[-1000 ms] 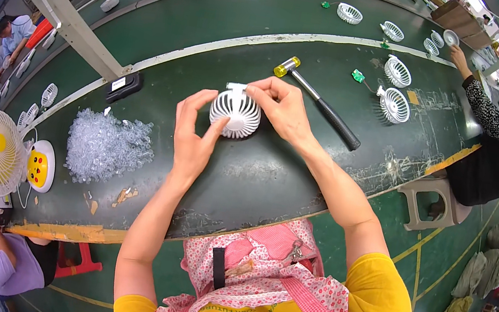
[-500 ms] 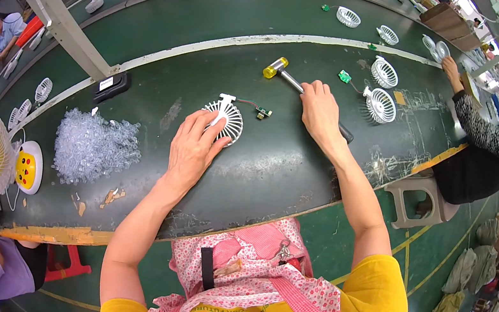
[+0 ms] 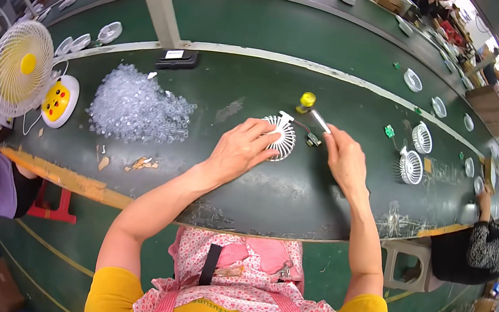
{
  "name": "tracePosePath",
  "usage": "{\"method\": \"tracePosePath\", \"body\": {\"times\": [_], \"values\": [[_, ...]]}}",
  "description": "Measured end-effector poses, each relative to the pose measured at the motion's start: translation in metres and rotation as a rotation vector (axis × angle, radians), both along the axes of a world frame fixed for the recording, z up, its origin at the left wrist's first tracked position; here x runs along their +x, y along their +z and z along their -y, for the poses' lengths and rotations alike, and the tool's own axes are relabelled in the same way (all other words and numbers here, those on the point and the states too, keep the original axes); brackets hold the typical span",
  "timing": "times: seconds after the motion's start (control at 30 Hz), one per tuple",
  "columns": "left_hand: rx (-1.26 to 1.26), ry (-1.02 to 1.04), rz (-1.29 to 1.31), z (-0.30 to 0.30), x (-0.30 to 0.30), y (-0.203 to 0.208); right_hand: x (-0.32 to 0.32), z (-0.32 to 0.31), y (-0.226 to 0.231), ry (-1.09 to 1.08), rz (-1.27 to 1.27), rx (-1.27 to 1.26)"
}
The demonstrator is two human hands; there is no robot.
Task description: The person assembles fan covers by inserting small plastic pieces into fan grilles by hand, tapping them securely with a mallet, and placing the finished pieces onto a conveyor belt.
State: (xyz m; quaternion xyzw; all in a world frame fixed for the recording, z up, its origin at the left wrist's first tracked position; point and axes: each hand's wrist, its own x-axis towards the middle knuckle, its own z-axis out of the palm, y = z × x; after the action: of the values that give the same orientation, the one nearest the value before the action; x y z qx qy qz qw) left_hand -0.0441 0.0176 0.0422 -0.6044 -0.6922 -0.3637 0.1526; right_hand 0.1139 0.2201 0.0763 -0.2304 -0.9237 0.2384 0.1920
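A white round fan grille [image 3: 283, 136] lies flat on the dark green bench [image 3: 270, 191]. My left hand [image 3: 238, 151] rests on its left side, fingers spread over the grille. My right hand [image 3: 345, 161] is closed around the handle of a small hammer [image 3: 310, 107] with a yellow head, which points up and to the left, just beyond the grille. A small dark part with thin wires [image 3: 312, 139] sits between the grille and my right hand.
A heap of clear plastic pieces [image 3: 137, 107] lies to the left. A white and yellow desk fan [image 3: 21, 67] stands at the far left. Two more white grilles [image 3: 412, 167] lie to the right, near another person's sleeve [image 3: 481, 245]. A black box [image 3: 177, 58] sits by a post.
My left hand set the grille flat on the bench and stayed on it. My right hand let go of the grille, reached to the hammer and took its handle.
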Motion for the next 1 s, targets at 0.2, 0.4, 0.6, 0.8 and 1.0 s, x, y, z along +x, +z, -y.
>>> {"method": "tracePosePath", "body": {"times": [0.2, 0.4, 0.6, 0.8, 1.0], "values": [[0.006, 0.305, -0.021, 0.026, -0.059, 0.014, -0.018, -0.017, -0.008, -0.022, -0.169, 0.247], [-0.309, 0.643, 0.041, 0.062, -0.091, 0.007, -0.051, 0.002, -0.016, 0.331, -0.084, 0.13], [-0.275, 0.636, 0.025, 0.057, -0.091, 0.011, -0.068, 0.011, -0.039, 0.297, -0.179, 0.037], [0.068, 0.13, 1.006, 0.021, -0.057, 0.015, -0.061, 0.041, -0.029, 0.284, -0.382, -0.485], [0.155, -0.197, 1.653, 0.005, -0.033, 0.002, -0.058, 0.06, -0.027, 0.338, -0.486, -0.495]]}}
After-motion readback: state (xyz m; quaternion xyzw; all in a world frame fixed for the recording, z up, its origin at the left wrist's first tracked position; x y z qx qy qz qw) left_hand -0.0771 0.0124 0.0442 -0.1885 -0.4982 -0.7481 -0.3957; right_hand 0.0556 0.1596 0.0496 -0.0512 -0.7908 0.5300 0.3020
